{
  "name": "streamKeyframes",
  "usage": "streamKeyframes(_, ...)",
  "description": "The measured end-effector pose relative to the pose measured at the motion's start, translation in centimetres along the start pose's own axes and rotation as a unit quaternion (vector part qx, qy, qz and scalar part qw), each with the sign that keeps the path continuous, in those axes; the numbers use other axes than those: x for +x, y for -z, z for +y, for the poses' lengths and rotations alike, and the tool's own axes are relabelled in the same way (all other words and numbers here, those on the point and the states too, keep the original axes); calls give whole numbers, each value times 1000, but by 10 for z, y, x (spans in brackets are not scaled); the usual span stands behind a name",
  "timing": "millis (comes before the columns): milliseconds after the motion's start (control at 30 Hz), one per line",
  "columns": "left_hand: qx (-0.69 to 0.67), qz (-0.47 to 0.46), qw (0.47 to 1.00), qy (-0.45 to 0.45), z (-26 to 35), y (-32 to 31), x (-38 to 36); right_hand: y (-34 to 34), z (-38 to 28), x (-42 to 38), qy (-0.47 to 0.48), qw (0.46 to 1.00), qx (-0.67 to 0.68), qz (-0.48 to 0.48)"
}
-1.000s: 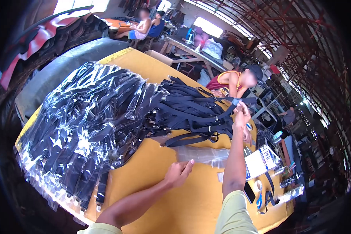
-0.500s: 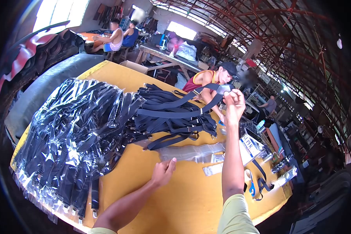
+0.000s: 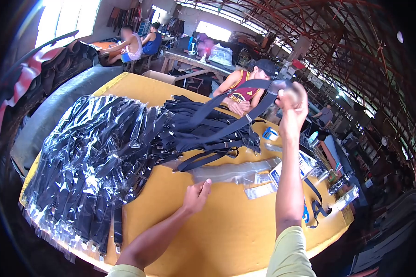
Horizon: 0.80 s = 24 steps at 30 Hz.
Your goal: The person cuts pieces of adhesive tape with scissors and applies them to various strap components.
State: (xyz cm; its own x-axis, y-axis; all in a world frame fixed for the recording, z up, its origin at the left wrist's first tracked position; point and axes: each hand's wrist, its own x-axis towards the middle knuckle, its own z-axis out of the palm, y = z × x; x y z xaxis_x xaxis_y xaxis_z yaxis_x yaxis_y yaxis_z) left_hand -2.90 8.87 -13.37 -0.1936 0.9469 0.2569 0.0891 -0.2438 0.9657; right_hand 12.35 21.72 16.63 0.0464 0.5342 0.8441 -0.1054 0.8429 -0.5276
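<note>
My right hand is raised over the far right of the yellow table, its fingers closed on a dark elastic strap near the joined end piece. Two bands of that strap run down left to a pile of loose dark straps. Low over the table, my left hand has its fingers curled together, with nothing visible in them. Just beyond it lie clear plastic sleeves. A large heap of dark straps in clear plastic covers the left side.
A co-worker in a maroon jersey leans at the far edge, both hands near the table. Blue tape, a printed packet and a thin black strap lie right. Two people sit farther back. Rolled material stands left.
My right hand has moved up and right, drawing the strap farther from the pile. The co-worker has straightened somewhat and drawn their hands back, and the blue tape is now in plain view.
</note>
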Motion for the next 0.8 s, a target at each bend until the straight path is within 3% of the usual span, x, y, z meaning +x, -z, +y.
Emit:
streamKeyframes(367,-23,2,1000,-9,-8,-2,2,-26,-71,45,61,998,-33,-12)
streamKeyframes(567,-33,4,999,-12,-6,-1,2,-18,-114,45,77,995,28,-53)
streamKeyframes(800,-81,94,991,-58,21,12,14,4,-149,22,66,991,0,-114)
